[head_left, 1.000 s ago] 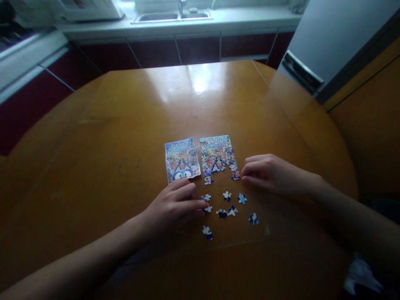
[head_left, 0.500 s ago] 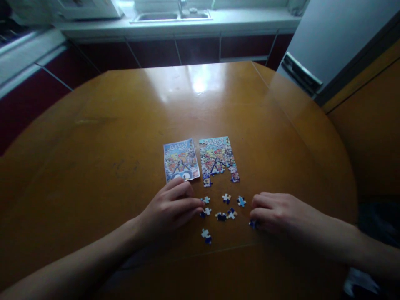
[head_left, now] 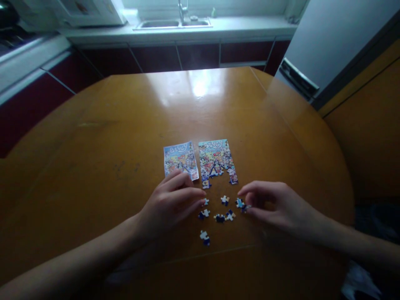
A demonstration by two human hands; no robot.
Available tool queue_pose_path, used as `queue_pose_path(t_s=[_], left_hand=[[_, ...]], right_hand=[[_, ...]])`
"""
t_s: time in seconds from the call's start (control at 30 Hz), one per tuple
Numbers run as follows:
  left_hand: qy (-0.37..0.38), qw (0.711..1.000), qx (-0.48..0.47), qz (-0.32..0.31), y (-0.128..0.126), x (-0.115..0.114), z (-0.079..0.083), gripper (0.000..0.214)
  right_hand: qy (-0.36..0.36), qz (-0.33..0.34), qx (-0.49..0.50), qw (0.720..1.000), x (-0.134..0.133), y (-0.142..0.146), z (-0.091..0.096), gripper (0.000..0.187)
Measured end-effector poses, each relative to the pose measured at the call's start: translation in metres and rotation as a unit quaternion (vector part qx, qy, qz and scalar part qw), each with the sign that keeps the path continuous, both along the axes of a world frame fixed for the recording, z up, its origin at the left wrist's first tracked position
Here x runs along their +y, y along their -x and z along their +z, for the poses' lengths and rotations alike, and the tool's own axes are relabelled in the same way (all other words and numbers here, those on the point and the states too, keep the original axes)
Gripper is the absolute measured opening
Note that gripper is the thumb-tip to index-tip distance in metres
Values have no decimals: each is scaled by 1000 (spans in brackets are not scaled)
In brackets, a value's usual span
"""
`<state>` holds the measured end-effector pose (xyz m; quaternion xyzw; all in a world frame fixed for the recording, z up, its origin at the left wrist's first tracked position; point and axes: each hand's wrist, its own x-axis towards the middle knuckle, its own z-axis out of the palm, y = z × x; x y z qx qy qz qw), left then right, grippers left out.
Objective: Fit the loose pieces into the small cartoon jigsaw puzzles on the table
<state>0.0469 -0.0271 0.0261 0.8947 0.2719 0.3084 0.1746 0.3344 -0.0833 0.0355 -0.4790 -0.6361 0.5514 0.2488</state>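
My left hand (head_left: pixel 175 198) rests on the table with its thumb and forefinger parted beside a small light puzzle piece (head_left: pixel 206 202); its thumb tip lies at the piece's edge. My right hand (head_left: pixel 278 204) is curled, its thumb on a dark blue puzzle piece (head_left: pixel 244 208) that meets a light blue piece (head_left: pixel 239 202); the forefinger tip is just above them. Behind the hands lies a partly assembled jigsaw puzzle (head_left: pixel 216 156) with a gap at its lower middle. To its left, a printed picture sheet (head_left: pixel 179 156) is partly covered by my left hand.
Several loose pieces lie between my hands, among them a white and blue one (head_left: pixel 204 237) nearest me. Everything rests on a large glossy wooden table (head_left: pixel 125 121). Beyond it are a counter with a sink (head_left: pixel 159 25) and, at right, a fridge (head_left: pixel 331 46).
My right hand has moved left and away from me, bringing the dark blue piece against the light blue one. My left thumb and forefinger have spread apart. The view has tilted slightly.
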Motion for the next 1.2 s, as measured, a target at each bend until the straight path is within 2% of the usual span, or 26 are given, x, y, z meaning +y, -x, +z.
queue_pose_path(t_s=[0.13,0.3,0.53,0.8,0.87,0.97,1.07,1.13,1.2], left_hand=[[-17,999,-27,21,-22,6,10,3],[-53,998,-15,11,-42,17,7,11],[-44,998,-32,33,-43,29,-3,9],[-36,998,-37,40,-43,30,-10,6],[-20,998,-33,45,-43,29,-10,6],[3,998,-32,51,-43,27,-11,6],[18,998,-37,51,-43,26,-12,6],[23,998,-42,47,-44,26,-13,6],[25,998,-46,38,-44,26,-14,6]], right_hand=[[56,-68,96,992,22,15,3,17],[112,-112,156,975,41,27,-7,26],[102,-123,168,973,50,32,-13,28],[101,-121,163,974,50,35,-19,31],[67,-121,158,978,47,33,-22,35],[-79,-130,96,984,43,28,-25,31],[-250,-103,8,963,39,22,-27,26],[-313,-72,-7,947,37,21,-27,24],[-339,-55,-1,939,37,21,-28,20]])
